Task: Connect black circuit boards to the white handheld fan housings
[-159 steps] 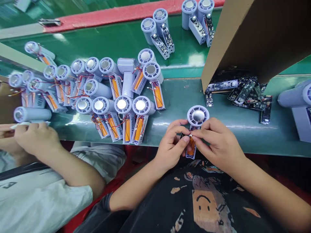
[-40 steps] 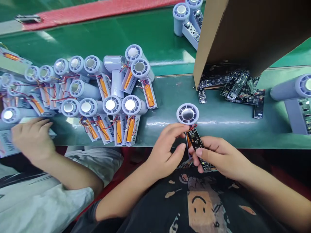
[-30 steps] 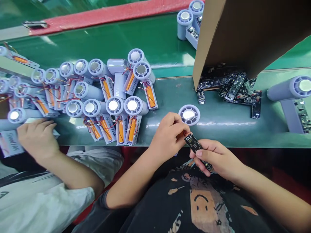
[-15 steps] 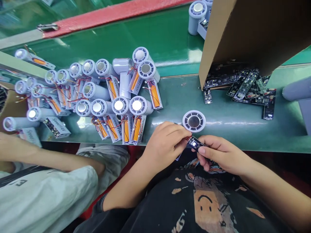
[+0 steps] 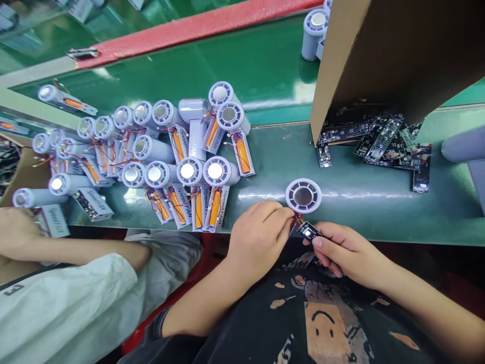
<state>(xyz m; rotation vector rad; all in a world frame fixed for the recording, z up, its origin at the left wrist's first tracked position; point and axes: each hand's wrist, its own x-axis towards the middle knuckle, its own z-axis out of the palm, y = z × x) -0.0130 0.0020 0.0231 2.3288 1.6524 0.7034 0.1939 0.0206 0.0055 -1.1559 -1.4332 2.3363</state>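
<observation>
Left hand (image 5: 258, 236) has closed on wires (image 5: 298, 219) (right hand (image 5: 350, 254) grips board (image 5: 308, 232)).

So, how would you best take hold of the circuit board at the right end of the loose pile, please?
I'd pinch the circuit board by its long edges at its near end, coming from the front of the bench. That end juts out of the pile, while its far end meets other boards; its narrow, flat shape should suit thumb and finger.

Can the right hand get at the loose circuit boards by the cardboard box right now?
Probably yes: no obstacle shows between the right hand and the loose circuit boards spread by the cardboard box. It holds a lit board, though, which may hinder grasping.
</observation>
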